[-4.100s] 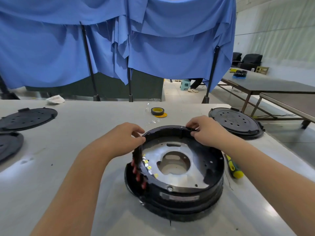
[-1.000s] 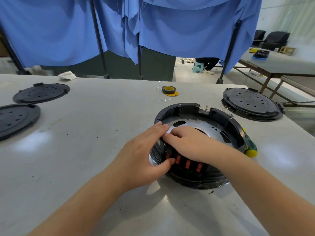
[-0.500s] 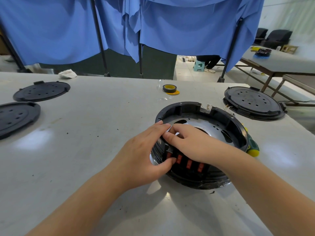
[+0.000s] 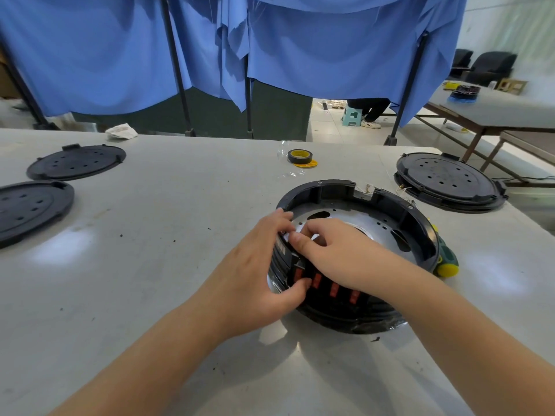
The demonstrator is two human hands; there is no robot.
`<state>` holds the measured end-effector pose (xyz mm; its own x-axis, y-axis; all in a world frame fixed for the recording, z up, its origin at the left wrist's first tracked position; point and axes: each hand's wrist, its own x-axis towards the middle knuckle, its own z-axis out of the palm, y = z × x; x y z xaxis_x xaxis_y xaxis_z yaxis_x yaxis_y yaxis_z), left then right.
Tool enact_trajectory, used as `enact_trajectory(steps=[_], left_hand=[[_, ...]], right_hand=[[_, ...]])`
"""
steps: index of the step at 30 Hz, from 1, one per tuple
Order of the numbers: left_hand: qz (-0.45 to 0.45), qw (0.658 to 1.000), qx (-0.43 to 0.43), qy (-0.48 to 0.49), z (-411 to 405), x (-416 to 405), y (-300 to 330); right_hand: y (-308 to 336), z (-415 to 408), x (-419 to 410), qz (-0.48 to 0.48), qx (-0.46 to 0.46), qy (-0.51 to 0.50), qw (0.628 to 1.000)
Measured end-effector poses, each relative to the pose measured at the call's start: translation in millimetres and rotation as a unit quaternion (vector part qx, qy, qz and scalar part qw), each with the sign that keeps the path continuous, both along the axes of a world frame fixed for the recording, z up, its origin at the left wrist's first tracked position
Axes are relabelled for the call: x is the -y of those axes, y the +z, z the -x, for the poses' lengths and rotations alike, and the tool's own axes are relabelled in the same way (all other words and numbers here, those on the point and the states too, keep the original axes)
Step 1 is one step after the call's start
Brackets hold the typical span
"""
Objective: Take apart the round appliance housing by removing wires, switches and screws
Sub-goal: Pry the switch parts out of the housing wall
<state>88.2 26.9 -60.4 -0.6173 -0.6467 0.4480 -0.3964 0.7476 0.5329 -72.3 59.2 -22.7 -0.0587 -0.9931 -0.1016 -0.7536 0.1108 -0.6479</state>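
Black plastic forms the round appliance housing (image 4: 387,202), which is seen in the single head view lying flat on the grey table (image 4: 168,235), right of centre and close to the person, with its row of red switches (image 4: 333,288) turned toward them, presumably so the switch bank can be reached from both sides of the wall. The left hand (image 4: 255,274) is wrapped over the near-left rim: its fingers are curled over the top edge and its thumb is pressed against the outer wall beside the leftmost switch, a grip that seems meant to steady the housing and push from outside. The right hand (image 4: 339,253) is laid across the rim from inside, its curled fingers meeting the left fingertips at the top edge; what exactly is pinched there cannot be told. A screwdriver (image 4: 447,262) is left just behind the housing, within easy reach. Black lids (image 4: 447,178) are set aside, well apart, and a tape roll (image 4: 298,156) is lying farther back.
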Motion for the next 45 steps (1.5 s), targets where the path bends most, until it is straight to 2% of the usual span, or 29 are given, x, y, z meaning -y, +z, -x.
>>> enact_trajectory(steps=[4, 6, 9, 16, 21, 24, 28, 30, 32, 35, 37, 42, 45], left_hand=[[0.099, 0.992, -0.001, 0.078, 1.0, -4.3, 2.6], [0.112, 0.989, -0.008, 0.092, 2.3, -6.6, 8.1], [0.114, 0.99, 0.022, 0.076, 3.2, -9.6, 9.5], [0.11, 0.991, 0.057, 0.046, 3.0, -9.3, 5.3], [0.134, 0.991, 0.01, 0.02, -6.5, -8.1, 14.8], [0.115, 0.993, -0.034, 0.011, -14.5, -1.9, 20.4], [0.039, 0.993, -0.071, 0.085, -17.2, 18.0, 12.1], [-0.015, 0.989, -0.05, 0.135, -18.0, 31.3, -0.2], [-0.083, 0.983, 0.027, 0.163, -19.4, 43.9, -13.3], [-0.054, 0.964, 0.169, 0.199, -19.8, 56.9, -27.2], [-0.049, 0.954, 0.184, 0.233, -21.7, 61.7, -29.6], [-0.063, 0.954, 0.14, 0.259, -23.9, 62.4, -32.2], [-0.038, 0.968, 0.042, 0.244, -20.6, 55.1, -23.2]], right_hand=[[-1.0, -0.2, -1.4, 0.012, -0.004, -0.025, 1.0], [0.2, 0.0, -2.0, -0.006, -0.019, -0.029, 0.999], [1.4, -0.6, -2.5, -0.043, -0.005, -0.018, 0.999], [2.2, -1.3, -3.3, -0.032, 0.0, -0.016, 0.999], [0.9, 0.1, -2.1, -0.017, -0.021, -0.014, 1.0], [0.0, 1.1, -2.0, -0.016, -0.014, -0.016, 1.0], [1.2, 1.8, -2.7, -0.038, 0.02, -0.019, 0.999], [1.9, 1.5, -3.6, -0.04, 0.02, -0.017, 0.999], [3.0, 0.6, -4.2, -0.041, 0.018, -0.015, 0.999], [4.9, 0.1, -4.2, -0.037, 0.016, -0.01, 0.999], [5.8, 1.1, -4.1, -0.029, 0.025, -0.004, 0.999], [9.3, 9.1, -4.5, -0.014, 0.042, 0.011, 0.999], [14.5, 20.7, -3.2, -0.002, 0.012, 0.013, 1.0]])
